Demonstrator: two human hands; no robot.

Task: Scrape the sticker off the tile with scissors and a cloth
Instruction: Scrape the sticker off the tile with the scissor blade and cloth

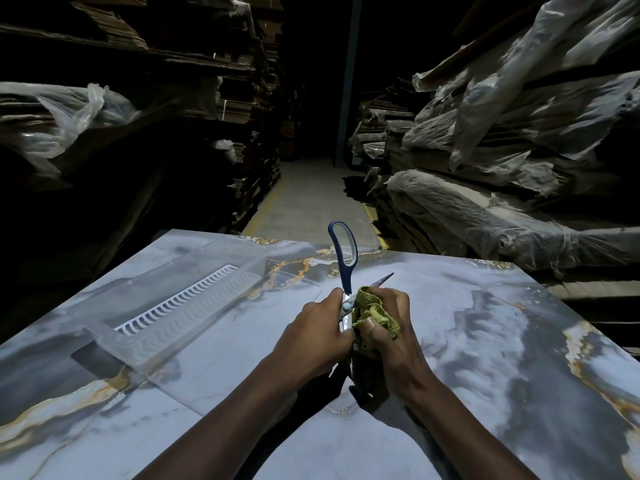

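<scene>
Two things sit in my grip above the marble-patterned tile [502,341]: my left hand [311,337] curls its fingers round the blue-handled scissors [346,275] near the pivot, and my right hand [394,344] bunches the yellow-green cloth [375,311] tight against a blade. Left of them lies a clear plastic tray [166,306].

Bare left grip [311,329]; bare right grip [393,336]

Left hand [311,332] and right hand [396,341] meet, fingers [394,299] curled.

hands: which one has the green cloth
The right hand pinches the green cloth; the left hand grips the scissors instead.
</scene>
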